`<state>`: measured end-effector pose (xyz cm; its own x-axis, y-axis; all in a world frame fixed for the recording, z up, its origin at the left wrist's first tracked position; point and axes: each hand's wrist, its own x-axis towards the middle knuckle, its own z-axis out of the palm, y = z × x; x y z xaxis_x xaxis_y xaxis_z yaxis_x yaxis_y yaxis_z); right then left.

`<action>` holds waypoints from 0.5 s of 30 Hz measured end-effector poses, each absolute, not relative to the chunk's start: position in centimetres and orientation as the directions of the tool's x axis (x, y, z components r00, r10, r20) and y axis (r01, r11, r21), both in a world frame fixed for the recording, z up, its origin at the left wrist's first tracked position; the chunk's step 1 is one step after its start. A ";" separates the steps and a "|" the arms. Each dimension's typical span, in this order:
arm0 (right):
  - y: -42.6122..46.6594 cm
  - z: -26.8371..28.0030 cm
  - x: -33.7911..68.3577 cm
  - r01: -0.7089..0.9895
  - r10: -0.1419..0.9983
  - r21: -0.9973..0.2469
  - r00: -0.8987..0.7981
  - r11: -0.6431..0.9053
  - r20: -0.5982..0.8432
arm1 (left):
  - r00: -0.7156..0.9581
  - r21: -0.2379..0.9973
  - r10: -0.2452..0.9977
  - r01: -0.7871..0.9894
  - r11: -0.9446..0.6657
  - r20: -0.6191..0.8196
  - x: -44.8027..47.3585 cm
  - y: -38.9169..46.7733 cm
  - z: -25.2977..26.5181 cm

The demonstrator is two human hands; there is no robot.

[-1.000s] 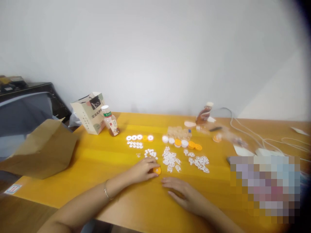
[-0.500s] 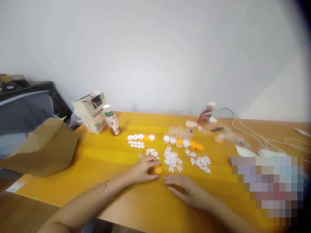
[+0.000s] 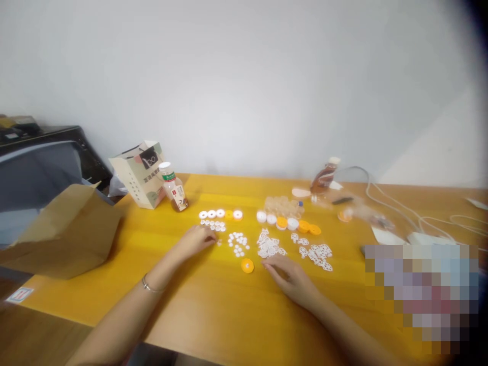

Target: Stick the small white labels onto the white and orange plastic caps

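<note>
My left hand [image 3: 197,241] reaches over the table's left part, fingers drawn together at a few tiny clear pieces [image 3: 218,242]. Its fingertips are blurred, so what they pinch is hidden. My right hand [image 3: 293,279] is at the lower edge of a pile of white openwork plastic pieces [image 3: 269,245]. Thumb and fingertips come close together there, and I cannot make out what is between them. Between the hands lies a round orange part [image 3: 247,265] with a pale centre, touched by neither. Small white round pieces [image 3: 238,239] are scattered just behind it.
Rows of white and orange rings [image 3: 220,213] and wheels [image 3: 281,223] stand farther back, beside clear plastic parts [image 3: 282,206]. A drink bottle [image 3: 175,190], a paper bag [image 3: 143,175] and a cardboard box [image 3: 72,229] are at left. Another bottle [image 3: 324,177] and cables [image 3: 396,201] are at right.
My left hand has left the orange part and moved left and away from me, to the clear pieces. My right hand has moved forward to the white openwork pile, its thumb closing toward the fingers.
</note>
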<state>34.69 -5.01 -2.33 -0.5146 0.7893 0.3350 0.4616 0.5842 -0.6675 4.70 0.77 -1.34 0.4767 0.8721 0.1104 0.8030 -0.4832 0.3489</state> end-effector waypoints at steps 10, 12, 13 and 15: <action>-5.6 -2.3 34.2 0.474 0.716 -0.564 -0.604 0.676 0.350 | 0.516 0.141 0.846 0.835 -0.532 0.134 5.8 0.5 -1.3; -6.1 -2.4 33.9 0.485 0.693 -0.512 -0.617 0.709 0.373 | 0.512 0.123 0.844 0.838 -0.532 0.161 6.0 0.5 -1.4; -6.3 -2.5 33.8 0.493 0.681 -0.483 -0.622 0.724 0.386 | 0.510 0.131 0.840 0.834 -0.535 0.184 6.2 0.4 -1.5; -6.7 -2.7 33.6 0.507 0.660 -0.428 -0.635 0.748 0.401 | 0.505 0.189 0.826 0.811 -0.553 0.251 7.0 0.0 -1.6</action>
<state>33.60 -6.66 -2.72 -0.6350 0.6601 0.4013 0.5069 0.7481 -0.4283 6.96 0.01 -1.64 0.5051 0.8259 0.2506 0.8111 -0.5535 0.1894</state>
